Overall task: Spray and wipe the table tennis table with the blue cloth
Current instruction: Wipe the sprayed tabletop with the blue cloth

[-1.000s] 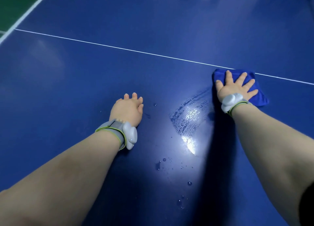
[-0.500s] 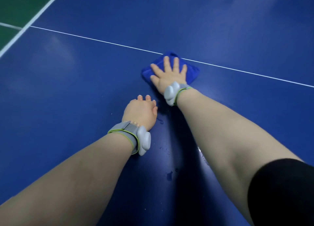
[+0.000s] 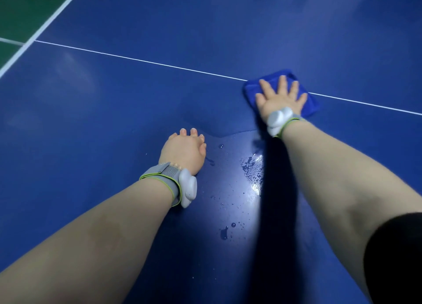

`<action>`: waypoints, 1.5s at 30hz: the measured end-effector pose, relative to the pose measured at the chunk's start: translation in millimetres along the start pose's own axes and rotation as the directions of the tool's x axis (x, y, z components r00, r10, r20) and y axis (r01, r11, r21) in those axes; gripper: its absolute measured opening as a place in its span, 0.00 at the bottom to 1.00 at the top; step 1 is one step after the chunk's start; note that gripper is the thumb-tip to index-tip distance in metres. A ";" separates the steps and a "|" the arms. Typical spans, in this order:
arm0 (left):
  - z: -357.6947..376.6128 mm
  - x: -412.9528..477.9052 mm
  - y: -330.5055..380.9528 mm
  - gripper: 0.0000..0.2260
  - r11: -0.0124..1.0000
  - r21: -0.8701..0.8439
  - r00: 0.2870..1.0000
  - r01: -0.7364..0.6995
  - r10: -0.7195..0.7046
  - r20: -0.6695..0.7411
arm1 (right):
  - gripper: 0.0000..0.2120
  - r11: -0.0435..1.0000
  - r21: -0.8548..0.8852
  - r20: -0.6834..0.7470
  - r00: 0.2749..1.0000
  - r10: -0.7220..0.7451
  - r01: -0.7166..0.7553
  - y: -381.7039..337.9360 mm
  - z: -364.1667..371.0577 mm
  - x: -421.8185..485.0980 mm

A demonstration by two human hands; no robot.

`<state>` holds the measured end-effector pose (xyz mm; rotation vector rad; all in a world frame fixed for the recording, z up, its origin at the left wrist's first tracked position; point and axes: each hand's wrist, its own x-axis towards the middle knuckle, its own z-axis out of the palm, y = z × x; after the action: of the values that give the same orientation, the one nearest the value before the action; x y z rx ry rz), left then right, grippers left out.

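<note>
1. Two hands rest on the blue counter, well apart.
2. Right hand, at 1 o'clock of the view, presses flat on the blue cloth; fingers straight and spread.
3. Blue cloth lies folded on the counter, across the white line.
4. Left hand, near centre, lies palm down on bare counter; fingers close together, holding nothing.
5. Water drops sit at 6 o'clock of the cloth, 3 o'clock of the left hand.
</note>
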<state>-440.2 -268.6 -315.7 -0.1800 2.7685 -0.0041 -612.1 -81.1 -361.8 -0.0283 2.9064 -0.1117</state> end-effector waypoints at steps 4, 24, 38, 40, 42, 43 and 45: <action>5.6 4.3 -1.8 0.18 1.000 -0.028 1.000 0.010 -0.010 -0.013 | 0.27 0.901 0.067 -0.020 0.903 0.430 -0.428 63.3 -4.5 7.2; 10.9 11.3 0.6 0.18 0.994 -0.086 0.994 0.073 -0.080 -0.081 | 0.26 0.868 -0.054 0.123 0.866 -0.485 0.494 -141.2 13.1 -14.9; 11.1 -0.1 1.8 0.19 0.990 -0.140 0.999 0.034 -0.037 -0.017 | 0.26 0.999 0.039 -0.024 1.000 -0.006 0.007 12.9 9.8 -44.0; 17.8 1.0 -0.4 0.19 0.987 -0.158 1.000 0.010 -0.013 -0.016 | 0.27 0.994 0.053 -0.032 0.995 0.096 -0.094 47.4 10.5 -58.9; 23.0 1.0 -1.6 0.20 0.985 -0.173 1.000 0.008 -0.009 -0.003 | 0.27 0.978 0.073 -0.030 0.979 0.200 -0.198 73.7 11.2 -72.6; 24.7 -2.1 -1.7 0.21 0.985 -0.174 1.000 0.014 -0.014 0.004 | 0.27 0.965 0.075 -0.029 0.967 0.253 -0.250 82.0 11.3 -80.4; 29.4 -10.2 -3.2 0.22 0.985 -0.166 0.999 0.038 -0.040 -0.008 | 0.27 0.946 0.070 -0.014 0.948 0.317 -0.315 82.7 13.4 -88.4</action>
<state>-419.9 -269.9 -339.4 -0.2776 2.7754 0.2172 -523.9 2.9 -361.0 0.4525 2.8845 -0.1535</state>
